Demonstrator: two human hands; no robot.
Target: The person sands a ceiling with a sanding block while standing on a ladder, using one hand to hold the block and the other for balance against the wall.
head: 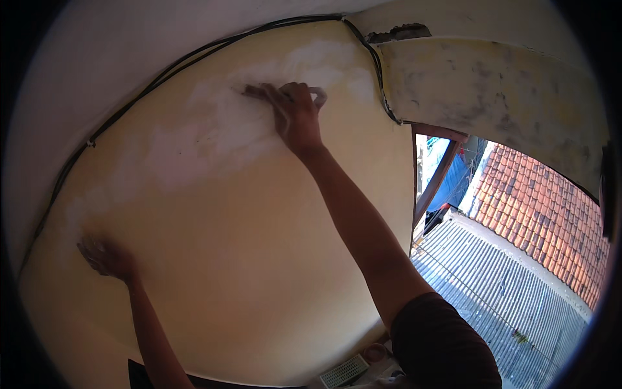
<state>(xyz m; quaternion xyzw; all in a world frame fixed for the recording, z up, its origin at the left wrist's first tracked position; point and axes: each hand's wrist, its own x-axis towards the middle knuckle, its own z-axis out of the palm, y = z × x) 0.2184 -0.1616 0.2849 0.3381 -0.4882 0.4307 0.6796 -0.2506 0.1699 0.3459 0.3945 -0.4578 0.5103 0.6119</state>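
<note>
A yellow plastered wall (pixel 233 243) fills most of the view, with whitish, powdery-looking patches (pixel 175 150) across its upper part. High on it, my right hand (pixel 296 114) presses with bent fingers. It grips a thin folded sheet (pixel 319 95), perhaps sandpaper; a pale curled end sticks out on the right, and the hand hides most of the rest. Lower and to the left, my left hand (pixel 109 257) rests against the wall with its fingers somewhat apart and nothing visible in it.
Black cables (pixel 194 53) run along the wall's top edge and down its right corner. A broken hole (pixel 401 32) shows above the stained right wall (pixel 486 87). Past the window frame (pixel 437 180) lie corrugated sheeting (pixel 495 287) and a tiled roof (pixel 539 214). A pale slotted basket (pixel 345 372) sits below.
</note>
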